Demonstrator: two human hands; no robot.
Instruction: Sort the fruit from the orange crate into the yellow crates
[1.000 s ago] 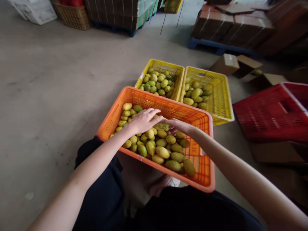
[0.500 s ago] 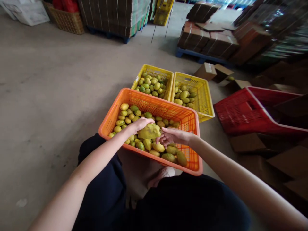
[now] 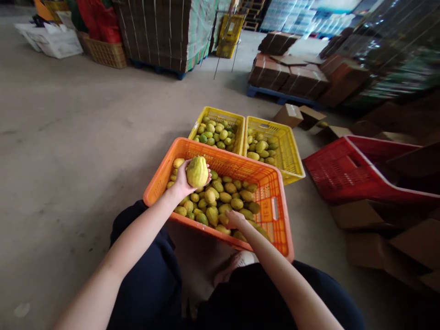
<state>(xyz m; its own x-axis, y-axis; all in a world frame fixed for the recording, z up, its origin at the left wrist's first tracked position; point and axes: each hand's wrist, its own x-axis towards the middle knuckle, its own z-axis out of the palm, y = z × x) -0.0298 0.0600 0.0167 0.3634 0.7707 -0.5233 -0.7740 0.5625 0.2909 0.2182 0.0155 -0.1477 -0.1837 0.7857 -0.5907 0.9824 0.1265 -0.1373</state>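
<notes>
A large, ribbed yellow-green fruit (image 3: 197,172) rests in my left hand (image 3: 184,181), raised over the left part of an orange plastic crate (image 3: 264,172). My left fingers wrap round its underside, and their tips show at its right. Down inside the crate, my right hand (image 3: 235,220) has its fingers bent together at a yellow-green fruit (image 3: 223,219); the fingertips are partly hidden. Many smaller oval fruits (image 3: 225,197), yellow to green, lie around both hands. The orange crate stands in front of my knees.
Two yellow crates (image 3: 285,151) with similar fruit stand behind the orange one. A red crate (image 3: 330,172) and cardboard boxes (image 3: 364,220) lie to the right. Farther back are boxes on a blue pallet (image 3: 264,91), a wrapped stack (image 3: 158,36) and a wicker-coloured basket (image 3: 106,52).
My left hand has moved left and turned the large fruit upright. My right hand has left that fruit and gone down among the fruits in the crate. The view has tilted up slightly.
</notes>
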